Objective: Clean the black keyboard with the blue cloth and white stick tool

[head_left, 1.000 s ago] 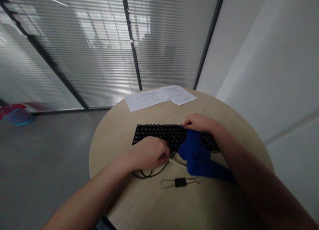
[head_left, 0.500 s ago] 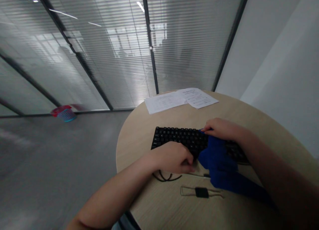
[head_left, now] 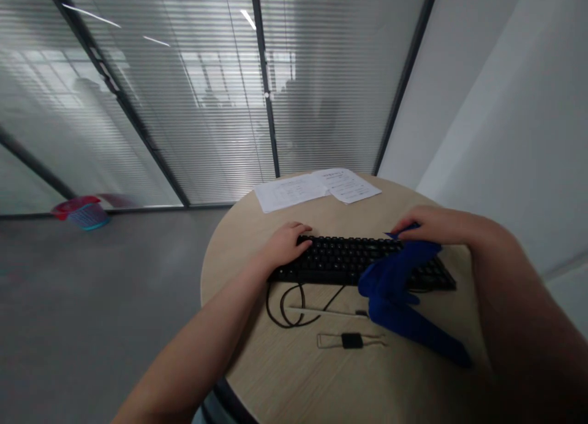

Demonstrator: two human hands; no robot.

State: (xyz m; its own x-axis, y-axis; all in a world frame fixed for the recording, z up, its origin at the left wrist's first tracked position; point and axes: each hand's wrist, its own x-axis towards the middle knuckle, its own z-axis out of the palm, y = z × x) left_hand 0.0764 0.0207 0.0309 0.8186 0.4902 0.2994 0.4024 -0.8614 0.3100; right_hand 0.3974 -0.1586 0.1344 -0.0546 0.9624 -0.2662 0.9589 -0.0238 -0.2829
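Observation:
A black keyboard [head_left: 344,258] lies across the round wooden table. My left hand [head_left: 288,245] grips its left end, thumb on top near the keys and fingers at the far edge. Over the keyboard's right part, my right hand [head_left: 416,225] pinches a bunched blue cloth [head_left: 390,280]. The cloth hangs over the keys and trails onto the table toward the lower right. A looped black cable [head_left: 287,317] lies in front of the keyboard, beside a thin white stick [head_left: 321,312] with a dark end.
Printed papers [head_left: 316,188] lie at the table's far edge. A metal wire piece with a black block [head_left: 351,340] rests near the front. A red and blue basket [head_left: 87,214] stands on the floor at the left, by the glass partition.
My left hand has moved from the keyboard's front edge to its left end and taken hold there. My right hand, with the cloth, has shifted right along the keyboard. The view has shifted slightly.

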